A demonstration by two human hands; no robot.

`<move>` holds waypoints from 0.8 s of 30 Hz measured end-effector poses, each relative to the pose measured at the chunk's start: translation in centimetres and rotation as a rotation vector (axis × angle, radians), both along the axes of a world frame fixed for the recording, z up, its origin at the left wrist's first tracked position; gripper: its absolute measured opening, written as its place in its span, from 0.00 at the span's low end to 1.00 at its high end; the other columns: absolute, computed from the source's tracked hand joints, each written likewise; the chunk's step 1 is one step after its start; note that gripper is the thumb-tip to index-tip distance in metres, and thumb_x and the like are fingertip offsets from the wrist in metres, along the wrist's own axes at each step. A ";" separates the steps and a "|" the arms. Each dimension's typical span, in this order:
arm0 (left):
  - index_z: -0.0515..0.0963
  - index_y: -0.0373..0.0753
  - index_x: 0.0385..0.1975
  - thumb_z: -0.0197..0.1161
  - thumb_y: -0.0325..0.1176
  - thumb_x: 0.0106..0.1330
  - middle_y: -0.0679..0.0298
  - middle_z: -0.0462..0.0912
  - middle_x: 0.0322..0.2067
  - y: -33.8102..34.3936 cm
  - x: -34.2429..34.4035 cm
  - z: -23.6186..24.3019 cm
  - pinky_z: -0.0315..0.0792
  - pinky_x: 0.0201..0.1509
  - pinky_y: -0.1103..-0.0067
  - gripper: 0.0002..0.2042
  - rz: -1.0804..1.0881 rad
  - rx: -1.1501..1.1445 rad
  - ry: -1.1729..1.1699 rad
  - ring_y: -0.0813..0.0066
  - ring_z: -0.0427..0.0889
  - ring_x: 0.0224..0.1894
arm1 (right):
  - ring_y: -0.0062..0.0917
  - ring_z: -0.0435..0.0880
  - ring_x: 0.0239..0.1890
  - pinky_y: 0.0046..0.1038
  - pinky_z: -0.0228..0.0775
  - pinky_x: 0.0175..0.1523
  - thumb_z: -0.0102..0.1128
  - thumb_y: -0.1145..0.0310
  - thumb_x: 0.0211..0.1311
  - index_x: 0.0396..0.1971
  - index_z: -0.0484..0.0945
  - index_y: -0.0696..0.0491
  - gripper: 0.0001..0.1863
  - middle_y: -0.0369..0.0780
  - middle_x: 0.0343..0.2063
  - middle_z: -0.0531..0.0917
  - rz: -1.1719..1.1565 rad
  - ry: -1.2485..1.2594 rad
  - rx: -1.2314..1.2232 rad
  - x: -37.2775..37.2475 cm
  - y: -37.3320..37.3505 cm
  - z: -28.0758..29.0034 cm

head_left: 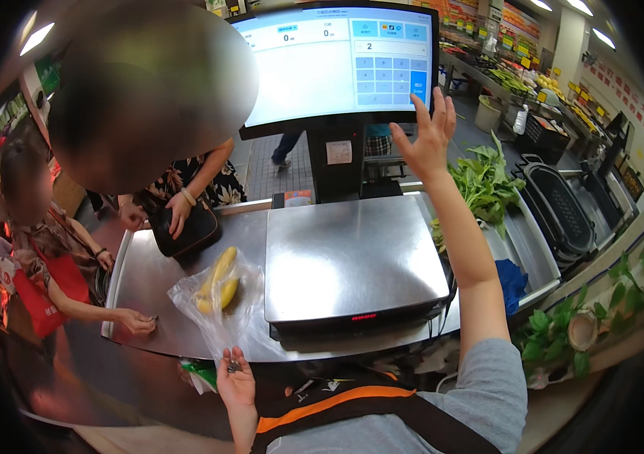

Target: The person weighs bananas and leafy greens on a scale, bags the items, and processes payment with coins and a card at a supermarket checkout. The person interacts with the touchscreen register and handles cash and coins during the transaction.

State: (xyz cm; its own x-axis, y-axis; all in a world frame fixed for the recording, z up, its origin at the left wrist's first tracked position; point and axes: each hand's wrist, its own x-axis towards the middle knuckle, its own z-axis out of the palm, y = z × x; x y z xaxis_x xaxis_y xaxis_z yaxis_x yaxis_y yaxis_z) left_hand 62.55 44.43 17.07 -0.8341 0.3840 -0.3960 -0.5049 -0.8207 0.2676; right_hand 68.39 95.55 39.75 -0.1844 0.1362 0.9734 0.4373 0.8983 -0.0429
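Observation:
My right hand [426,140] is raised to the touchscreen [299,83], its fingers spread and a fingertip at the keypad's lower right. At the counter's near edge, my left hand [236,382] is palm up, holding a few small metallic pieces that look like coins [233,365] in its curled fingers. Just beyond it, a clear plastic bag [189,291] with yellow bananas [220,284] lies on the counter. Between my arms sits a weighing scale [356,257] with a bare steel top and a red display on its near side.
Across the steel counter [136,280], one person reaches into a black handbag [186,227]. Another person's hand [136,321] rests at the counter's left edge, by a red bag [65,284]. Leafy greens [484,185] and a blue bag [511,286] lie right of the scale.

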 end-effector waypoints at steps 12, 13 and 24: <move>0.65 0.31 0.49 0.46 0.26 0.65 0.51 0.67 0.54 1.3 -2.0 2.0 0.70 0.56 0.68 0.13 0.030 0.043 0.064 0.59 0.68 0.56 | 0.46 0.50 0.62 0.44 0.40 0.64 0.59 0.52 0.50 0.53 0.69 0.47 0.29 0.48 0.60 0.58 -0.053 -0.044 -0.002 -0.6 -0.4 -0.5; 0.65 0.31 0.49 0.46 0.25 0.65 0.50 0.66 0.54 1.4 -2.1 2.2 0.70 0.56 0.68 0.14 0.026 0.066 0.064 0.59 0.68 0.56 | 0.46 0.50 0.62 0.44 0.40 0.64 0.59 0.51 0.50 0.53 0.69 0.47 0.29 0.48 0.60 0.58 -0.048 -0.040 -0.002 -0.7 -0.3 -0.6; 0.67 0.32 0.48 0.46 0.26 0.66 0.51 0.68 0.53 1.0 -2.8 1.1 0.70 0.55 0.67 0.12 -0.009 0.055 0.039 0.58 0.68 0.56 | 0.49 0.49 0.62 0.50 0.39 0.62 0.59 0.49 0.48 0.52 0.70 0.45 0.30 0.49 0.60 0.56 -0.061 -0.026 0.016 -1.7 -0.4 0.4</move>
State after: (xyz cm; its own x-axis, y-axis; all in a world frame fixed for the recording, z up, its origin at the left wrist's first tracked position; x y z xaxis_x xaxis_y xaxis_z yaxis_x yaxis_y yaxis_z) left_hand 59.79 45.42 18.12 -0.8448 0.4121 -0.3413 -0.5027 -0.8299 0.2422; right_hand 66.72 95.16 40.17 -0.2019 0.1327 0.9704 0.4922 0.8703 -0.0166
